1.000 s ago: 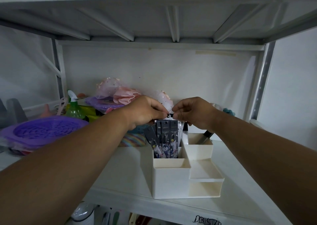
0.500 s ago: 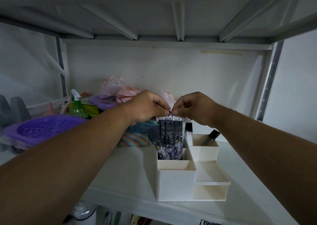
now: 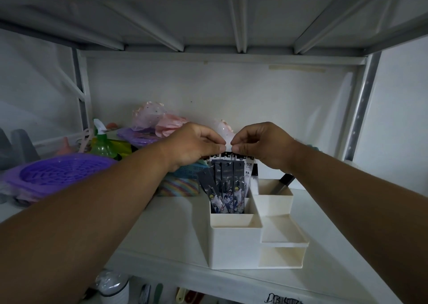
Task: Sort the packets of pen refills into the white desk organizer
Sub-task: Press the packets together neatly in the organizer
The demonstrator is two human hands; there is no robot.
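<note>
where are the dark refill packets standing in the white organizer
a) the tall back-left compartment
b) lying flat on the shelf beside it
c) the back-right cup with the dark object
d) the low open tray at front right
a: the dark refill packets stand upright in the white organizer's tall back-left compartment, while the left hand and right hand pinch the tops of the packets with their fingers.

A white shelf (image 3: 176, 229) carries a white desk organizer (image 3: 234, 245) near its front edge. Left of it lie a rainbow-striped box (image 3: 179, 186), a purple perforated basket (image 3: 62, 171) and a green spray bottle (image 3: 102, 141).
</note>
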